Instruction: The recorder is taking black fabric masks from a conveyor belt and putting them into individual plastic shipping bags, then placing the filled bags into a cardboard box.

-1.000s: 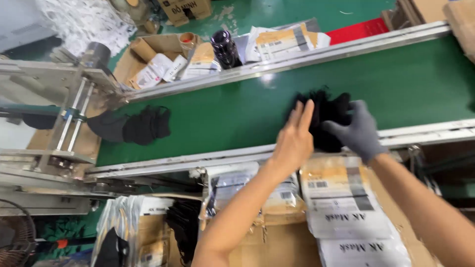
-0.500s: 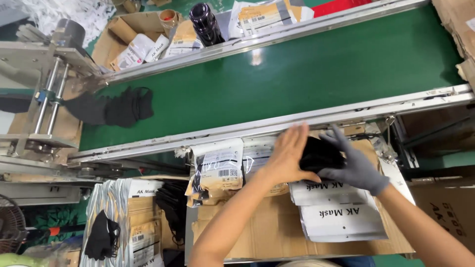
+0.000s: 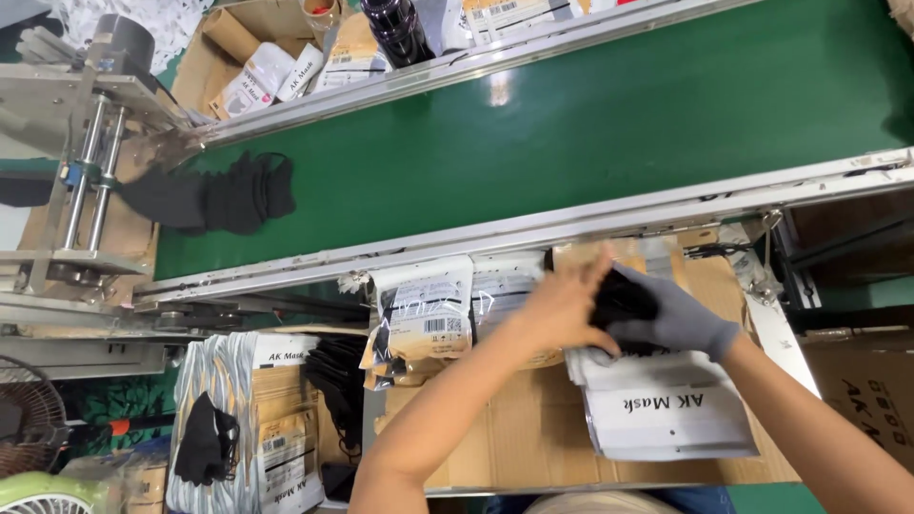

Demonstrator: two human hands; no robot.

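Note:
My bare left hand (image 3: 562,306) and my grey-gloved right hand (image 3: 681,319) press together on a stack of black masks (image 3: 624,297), both gripping it over a cardboard work surface (image 3: 519,433). Under the hands lies a pile of white printed pouches (image 3: 662,411). To the left of my left hand, several silver-and-tan pouches (image 3: 424,309) hang from the conveyor's near rail. Another stack of black masks (image 3: 214,198) lies on the green conveyor belt (image 3: 590,124) at its left end.
A metal machine frame (image 3: 81,171) stands at the belt's left end. Beyond the belt sits an open carton (image 3: 252,62) with packed pouches and a dark bottle (image 3: 392,27). Lower left hold more pouches (image 3: 271,419), loose black masks (image 3: 202,443) and a fan (image 3: 33,428).
My hands brought the black mask stack off the green belt and down over the pouches on the cardboard surface. The view shifted, so the belt sits higher in frame.

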